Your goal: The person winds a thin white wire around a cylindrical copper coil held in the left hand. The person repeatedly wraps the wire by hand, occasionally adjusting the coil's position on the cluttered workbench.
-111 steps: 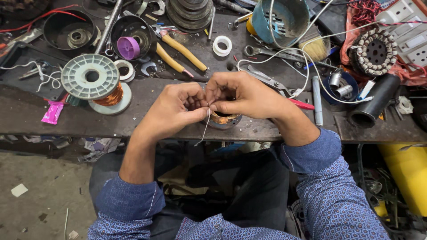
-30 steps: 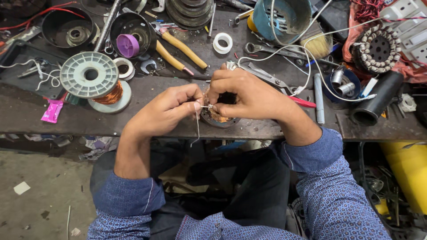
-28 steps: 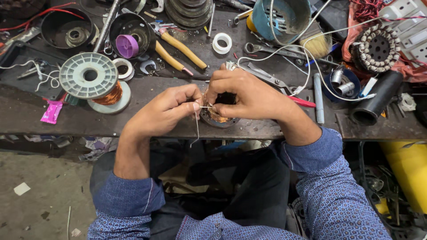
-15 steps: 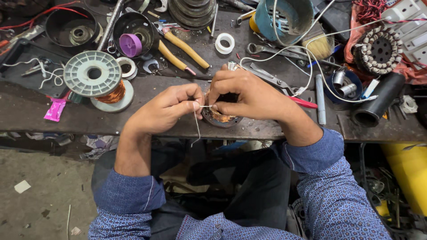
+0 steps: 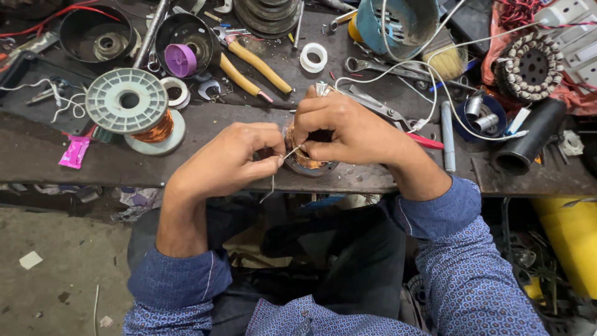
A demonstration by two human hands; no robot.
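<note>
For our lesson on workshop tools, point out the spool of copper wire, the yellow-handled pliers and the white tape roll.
spool of copper wire [image 5: 127,101], head view, on its grey top flange.
yellow-handled pliers [image 5: 258,63], head view, on one yellow handle.
white tape roll [image 5: 304,59], head view, on its white ring.

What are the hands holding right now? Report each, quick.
Left hand: closed, pinching a thin wire.
Right hand: closed over the small copper coil.

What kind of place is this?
Probably a motor repair workshop. A spool of copper wire, yellow-handled pliers and a wound stator crowd the bench, and both hands work a small copper coil.
</note>
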